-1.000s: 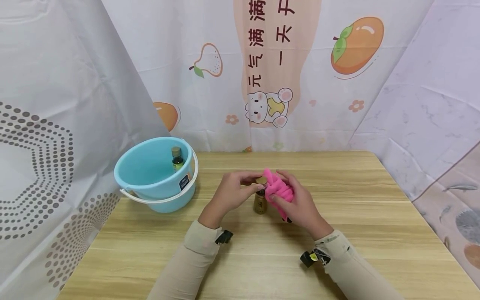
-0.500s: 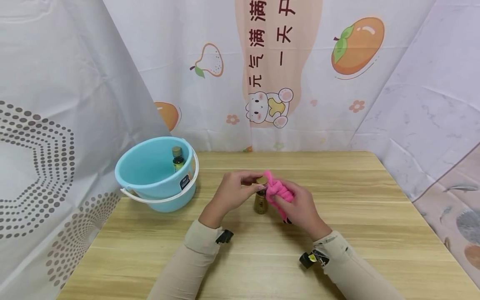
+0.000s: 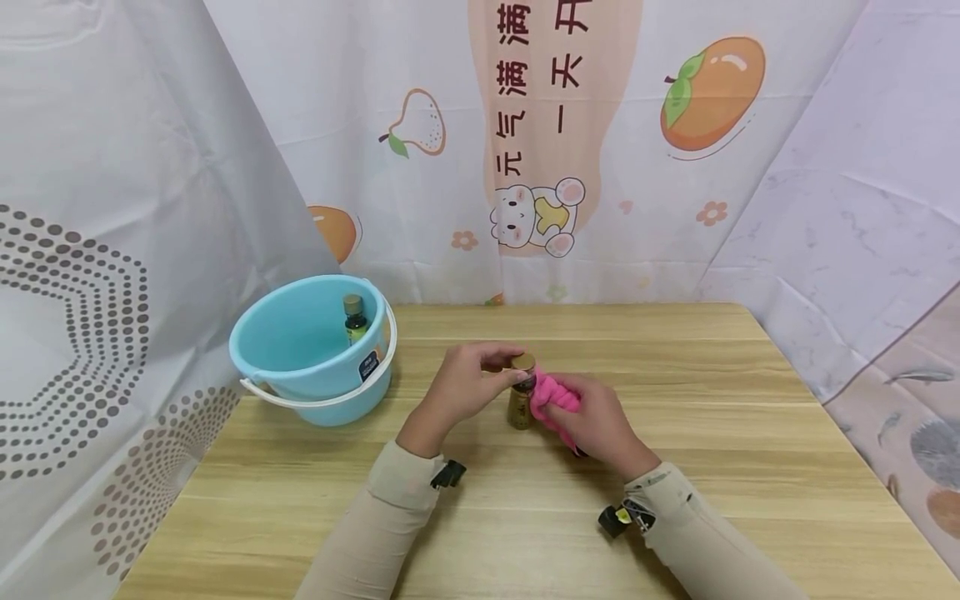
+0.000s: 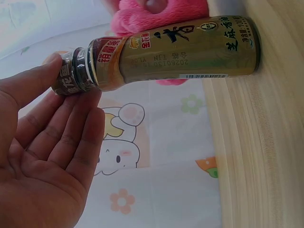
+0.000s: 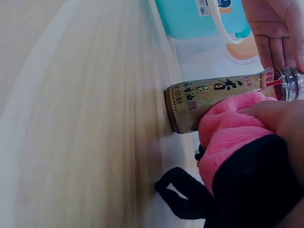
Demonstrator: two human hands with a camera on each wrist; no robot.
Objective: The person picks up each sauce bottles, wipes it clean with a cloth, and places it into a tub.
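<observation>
Head: L hand (image 3: 472, 382) pinches the top of the gold btl (image 3: 520, 410), upright on the table (image 3: 495, 517), R hand (image 3: 600, 417) grips a bunched pink cloth (image 3: 551, 400) against its side; blue bucket (image 3: 307, 383) to L w/ 2nd btl (image 3: 354, 318) inside. L wrist: thumb on cap (image 4: 65, 74), other fingers fairly straight, btl label visible. R wrist: cloth, held tight, touches btl body, black loop (image 5: 183, 192) sticking out.

The head view is evenly bright, shadows soft on the table (image 3: 750, 417), while wrist views look dimmer
</observation>
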